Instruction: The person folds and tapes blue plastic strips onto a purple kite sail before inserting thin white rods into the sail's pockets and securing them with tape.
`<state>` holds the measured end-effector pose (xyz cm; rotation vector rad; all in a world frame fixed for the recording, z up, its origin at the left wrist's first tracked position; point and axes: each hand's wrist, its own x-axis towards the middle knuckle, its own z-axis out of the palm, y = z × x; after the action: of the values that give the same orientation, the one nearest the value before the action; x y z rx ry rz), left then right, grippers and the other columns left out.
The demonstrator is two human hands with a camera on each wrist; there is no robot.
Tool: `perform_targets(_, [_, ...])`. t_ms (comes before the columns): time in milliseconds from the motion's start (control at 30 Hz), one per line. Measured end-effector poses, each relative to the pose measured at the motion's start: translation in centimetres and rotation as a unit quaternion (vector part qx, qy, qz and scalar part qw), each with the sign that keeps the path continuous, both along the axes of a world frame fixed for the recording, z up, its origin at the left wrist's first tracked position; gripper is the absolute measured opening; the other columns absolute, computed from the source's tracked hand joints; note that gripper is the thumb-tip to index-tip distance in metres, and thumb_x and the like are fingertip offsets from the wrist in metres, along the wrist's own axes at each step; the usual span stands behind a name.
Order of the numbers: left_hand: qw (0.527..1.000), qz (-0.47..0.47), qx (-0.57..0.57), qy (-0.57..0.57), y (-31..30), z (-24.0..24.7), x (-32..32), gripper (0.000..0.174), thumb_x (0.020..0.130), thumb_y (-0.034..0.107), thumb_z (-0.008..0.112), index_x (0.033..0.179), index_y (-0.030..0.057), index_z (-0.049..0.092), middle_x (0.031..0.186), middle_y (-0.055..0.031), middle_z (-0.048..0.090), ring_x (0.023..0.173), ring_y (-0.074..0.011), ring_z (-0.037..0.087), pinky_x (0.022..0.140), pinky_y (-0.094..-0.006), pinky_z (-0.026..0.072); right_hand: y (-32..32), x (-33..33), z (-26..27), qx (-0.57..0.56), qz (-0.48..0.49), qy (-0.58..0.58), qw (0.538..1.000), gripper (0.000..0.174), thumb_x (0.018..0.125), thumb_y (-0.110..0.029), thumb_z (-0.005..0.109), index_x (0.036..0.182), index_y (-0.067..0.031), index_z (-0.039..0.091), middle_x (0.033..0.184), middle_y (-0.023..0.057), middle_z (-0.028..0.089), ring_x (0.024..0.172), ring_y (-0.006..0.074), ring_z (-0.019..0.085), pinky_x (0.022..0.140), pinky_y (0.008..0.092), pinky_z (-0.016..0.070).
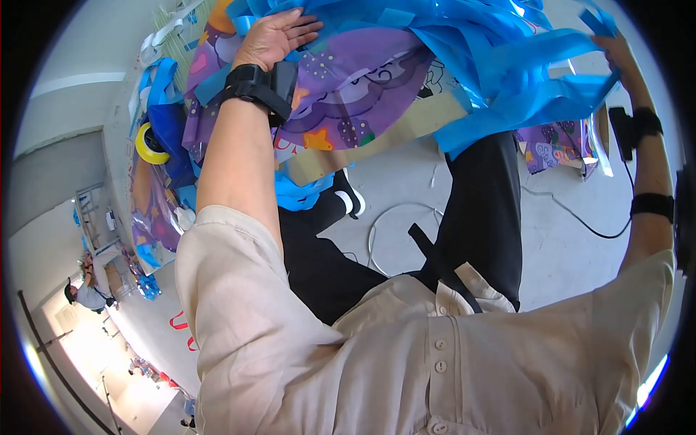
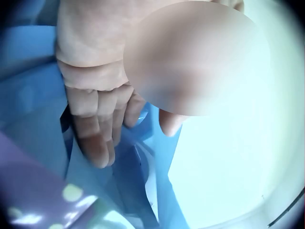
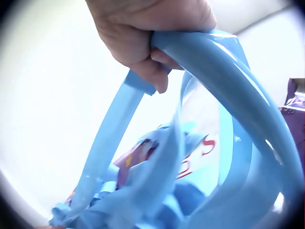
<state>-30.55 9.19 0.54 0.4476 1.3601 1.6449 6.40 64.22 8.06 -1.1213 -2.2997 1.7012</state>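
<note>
Long blue plastic strips (image 1: 507,61) lie in a loose heap across the top of the head view. My right hand (image 1: 622,58), raised at the far right, grips one blue plastic strip (image 3: 228,71); its fingers curl round it and lengths hang down in loops. Among the strips on the other side is my left hand (image 1: 279,36), with fingers extended and slightly bent against the blue plastic (image 2: 126,167). Below that hand spreads a purple printed plastic sheet (image 1: 348,80) with cartoon shapes. A blurred patch covers part of the left wrist view.
A yellow-rimmed roll of tape (image 1: 151,143) sits at the left beside more blue plastic. Near my right leg stands a purple printed piece (image 1: 554,145). A cable (image 1: 573,210) runs over the grey floor (image 1: 406,196). Another person (image 1: 90,293) is in the background at the left.
</note>
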Motion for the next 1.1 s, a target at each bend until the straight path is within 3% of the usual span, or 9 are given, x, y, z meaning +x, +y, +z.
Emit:
perform_targets(67, [0.999, 0.041, -0.016, -0.021, -0.2, 0.0, -0.9, 0.038, 0.086, 0.018, 0.06, 0.116, -0.0032, 0.051, 0.118, -0.0226, 0.055, 0.108, -0.0307, 0.056, 0.091, -0.0352, 0.0482, 1.1, 3.6, -3.6, 0.341, 0.02, 0.038, 0.939, 0.037, 0.072, -0.043, 0.069, 0.092, -0.0167, 0.051, 0.07, -0.0013, 0.043, 0.062, 0.0107, 0.039, 0.057, 0.0283, 0.0314])
perform_targets(200, [0.991, 0.062, -0.112, -0.037, -2.1, 0.4, -5.6, 0.04, 0.087, 0.018, 0.06, 0.117, -0.0062, 0.048, 0.115, -0.0217, 0.056, 0.107, -0.0315, 0.057, 0.082, -0.0299, 0.0524, 6.6, 9.4, -4.6, 0.344, -0.011, -0.164, 0.924, 0.025, 0.081, -0.037, 0.06, 0.092, -0.0148, 0.059, 0.086, -0.0033, 0.058, 0.069, 0.0093, 0.046, 0.062, 0.0275, 0.0364])
perform_targets(367, [0.972, 0.231, -0.04, 0.005, -3.4, 1.4, -6.8, 0.046, 0.088, 0.017, 0.058, 0.124, -0.0059, 0.042, 0.124, -0.0234, 0.049, 0.115, -0.0316, 0.05, 0.089, -0.035, 0.049, -5.9, 7.5, 0.2, 0.208, 0.015, -0.249, 0.946, 0.033, 0.074, -0.035, 0.067, 0.089, -0.011, 0.049, 0.067, -0.0018, 0.055, 0.044, 0.0062, 0.035, 0.042, 0.0223, 0.0269])
perform_targets(500, [0.91, 0.378, 0.03, 0.168, -4.9, 3.0, -6.5, 0.036, 0.082, 0.008, 0.063, 0.115, -0.0037, 0.054, 0.121, -0.0201, 0.05, 0.116, -0.0303, 0.047, 0.092, -0.0382, 0.0458, -17.8, 6.5, 2.2, -0.058, 0.172, -0.068, 0.981, 0.035, 0.082, -0.016, 0.066, 0.108, -0.0017, 0.048, 0.089, 0.0139, 0.064, 0.072, 0.0186, 0.064, 0.06, 0.0285, 0.0518])
perform_targets(633, [0.903, 0.338, 0.008, 0.266, -5.9, 7.4, -3.4, 0.032, 0.085, 0.013, 0.059, 0.113, -0.0031, 0.054, 0.112, -0.016, 0.059, 0.107, -0.023, 0.055, 0.078, -0.0373, 0.0483, -29.6, 2.4, 3.0, -0.186, 0.437, 0.009, 0.88, 0.031, 0.078, -0.007, 0.069, 0.106, 0.0, 0.057, 0.086, 0.0098, 0.066, 0.074, 0.017, 0.065, 0.068, 0.0278, 0.0522])
perform_targets(767, [0.929, 0.145, -0.046, 0.338, -7.0, 12.0, 8.1, 0.014, 0.085, 0.017, 0.057, 0.081, 0.0048, 0.062, 0.07, -0.0047, 0.064, 0.054, -0.0073, 0.058, 0.041, -0.0163, 0.0346, -36.9, -1.7, 0.0, -0.121, 0.43, -0.015, 0.895, 0.034, 0.079, -0.008, 0.067, 0.112, -0.0057, 0.059, 0.089, 0.0029, 0.063, 0.075, 0.0093, 0.057, 0.066, 0.0241, 0.0457])
perform_targets(833, [0.93, -0.155, -0.194, 0.27, -7.5, 12.2, 12.5, 0.015, 0.083, 0.017, 0.056, 0.083, 0.0047, 0.064, 0.071, -0.0071, 0.065, 0.049, -0.0096, 0.058, 0.041, -0.0193, 0.0352, -38.0, -3.2, -1.9, -0.082, 0.405, -0.016, 0.911, 0.043, 0.079, -0.006, 0.065, 0.12, -0.0103, 0.055, 0.085, 0.0008, 0.058, 0.068, 0.008, 0.052, 0.058, 0.0223, 0.0427])
perform_targets(933, [0.856, -0.327, -0.242, 0.318, -7.0, 5.6, 14.2, 0.031, 0.078, 0.011, 0.061, 0.106, -0.0014, 0.061, 0.086, -0.0131, 0.066, 0.075, -0.017, 0.064, 0.068, -0.0284, 0.0501, -38.6, -8.0, -3.9, -0.039, 0.312, 0.038, 0.948, 0.042, 0.08, -0.008, 0.064, 0.121, -0.0122, 0.054, 0.081, -0.0007, 0.056, 0.063, 0.0063, 0.048, 0.052, 0.0194, 0.0378])
perform_targets(1100, [0.905, -0.049, -0.107, 0.41, -6.2, 1.9, 13.4, 0.043, 0.083, 0.006, 0.059, 0.125, 0.0015, 0.05, 0.116, -0.008, 0.056, 0.105, -0.0156, 0.055, 0.082, -0.0276, 0.0475, -37.1, -12.2, -4.1, -0.087, 0.22, 0.087, 0.968, 0.029, 0.076, -0.008, 0.068, 0.104, -0.0042, 0.063, 0.076, 0.0021, 0.06, 0.054, 0.0087, 0.048, 0.046, 0.0217, 0.036])
